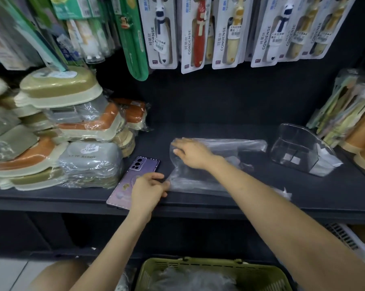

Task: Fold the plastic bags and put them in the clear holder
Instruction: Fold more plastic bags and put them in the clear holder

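two hands flatten a clear plastic bag on a dark shelf, beside the clear holder.

nearest us we see the slotted rim of an olive-green plastic basket (198,261) with something filmy and crumpled inside. above it the left hand (150,187) curls and pinches the near left corner of the plastic bag (198,179), its wrist over a glossy lilac phone (133,175) lying flat. the plastic bag is thin, see-through and creased, spread on the matte black shelf (261,201). the right hand (193,153) lies flat on its far left part, fingers straight and pressing; the two hands are apart. to the right, near the bag but not touching it, stands the clear holder (293,143), hard glossy plastic with a curved back and folded film at its right side. at left sit stacked film-wrapped soap dishes (72,131) in orange, grey and olive. behind, carded toothbrushes (198,32) hang.
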### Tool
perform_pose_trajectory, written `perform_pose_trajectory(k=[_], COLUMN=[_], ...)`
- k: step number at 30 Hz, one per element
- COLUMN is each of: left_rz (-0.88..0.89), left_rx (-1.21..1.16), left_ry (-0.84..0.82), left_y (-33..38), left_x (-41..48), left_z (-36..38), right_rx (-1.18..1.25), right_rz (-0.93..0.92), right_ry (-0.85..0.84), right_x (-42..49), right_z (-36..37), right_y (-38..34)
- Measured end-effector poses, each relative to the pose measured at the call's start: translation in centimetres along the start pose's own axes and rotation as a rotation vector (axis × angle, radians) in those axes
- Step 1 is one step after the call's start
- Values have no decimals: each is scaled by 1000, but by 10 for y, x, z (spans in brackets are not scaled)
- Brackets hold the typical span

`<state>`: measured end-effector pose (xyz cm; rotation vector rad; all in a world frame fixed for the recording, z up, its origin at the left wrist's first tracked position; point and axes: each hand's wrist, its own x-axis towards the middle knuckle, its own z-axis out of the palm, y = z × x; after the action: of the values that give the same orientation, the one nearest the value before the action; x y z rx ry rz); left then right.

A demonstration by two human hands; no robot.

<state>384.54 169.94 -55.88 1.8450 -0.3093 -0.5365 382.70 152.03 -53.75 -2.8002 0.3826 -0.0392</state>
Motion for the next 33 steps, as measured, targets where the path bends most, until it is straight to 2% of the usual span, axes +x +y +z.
perform_pose_trajectory(k=[5,8,11,13,14,16,17,19,20,22,24,26,30,33], left_rz=[115,166,144,131,142,283,411,694,785,855,801,707,678,670], left_rx=[123,174,207,353,516,882,969,992,953,932,945,946,916,1013], left_ry=[-32,-33,-47,-83,-78,67,166,240,207,22,-190,-310,-294,-331], left_y=[-8,-16,-15,-7,-3,5,8,10,9,4,-4,-12,-23,-24], left_x=[-2,-5,-6,-11,-13,-18,-17,-12,-6,5,12,12,16,15], left_z=[-2,-5,-7,-9,-9,-11,-11,-8,-4,6,17,20,18,18], right_rx=[-165,-142,-116,-79,-64,-48,-41,-12,2,-7,-45,-35,3,-146], right_rz=[136,135,84,59,51,25,12,-2,-4,-17,-26,4,186,415], right_ry=[-125,-53,-24,20,58,143,182,242,257,237,194,241,546,530], right_x=[30,33,27,21,15,-3,-15,-44,-60,-89,-110,-129,-168,-193], right_z=[29,35,30,24,19,10,6,2,3,11,23,28,17,12], right_y=[19,23,20,18,18,18,18,18,17,19,25,34,65,90])
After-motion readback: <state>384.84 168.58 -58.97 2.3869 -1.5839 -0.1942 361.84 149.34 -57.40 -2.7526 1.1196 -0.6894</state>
